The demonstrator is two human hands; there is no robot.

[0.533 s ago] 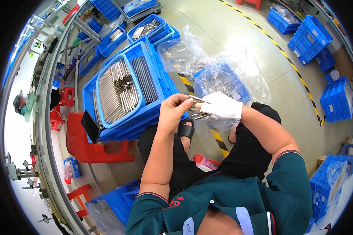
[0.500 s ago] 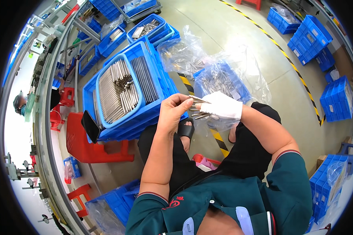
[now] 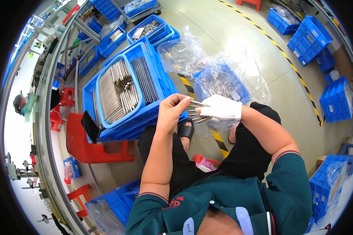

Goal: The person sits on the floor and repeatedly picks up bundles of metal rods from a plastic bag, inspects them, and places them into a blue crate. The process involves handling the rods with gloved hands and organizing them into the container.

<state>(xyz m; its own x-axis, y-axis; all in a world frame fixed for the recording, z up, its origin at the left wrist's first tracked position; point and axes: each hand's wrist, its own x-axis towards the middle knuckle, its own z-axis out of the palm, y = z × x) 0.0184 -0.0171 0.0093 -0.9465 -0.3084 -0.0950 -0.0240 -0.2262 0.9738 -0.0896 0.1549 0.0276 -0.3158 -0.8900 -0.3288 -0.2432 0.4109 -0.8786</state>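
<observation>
My right hand (image 3: 225, 108), in a white glove, is closed around several thin metal rods (image 3: 201, 118) whose ends stick out to the left. My bare left hand (image 3: 171, 111) pinches the end of one of these rods between thumb and fingers. Both hands are in front of my knees. Left of them, a light blue tray (image 3: 138, 106) of silvery rods in rows rests on a stack of blue crates (image 3: 161, 87). Beyond my right hand, a plastic-lined blue crate (image 3: 243, 85) holds more loose metal rods.
A black phone-like slab (image 3: 91, 127) leans at the crate stack's near left corner. A red stool (image 3: 82, 145) stands under the stack. Clear plastic bags (image 3: 180, 51) lie on the floor. More blue crates (image 3: 336, 100) stand at the right. A person (image 3: 20, 102) is at the far left.
The rods in my gloved hand have shifted and fan out a little differently. My left thumb and fingers have moved slightly left along the rod ends.
</observation>
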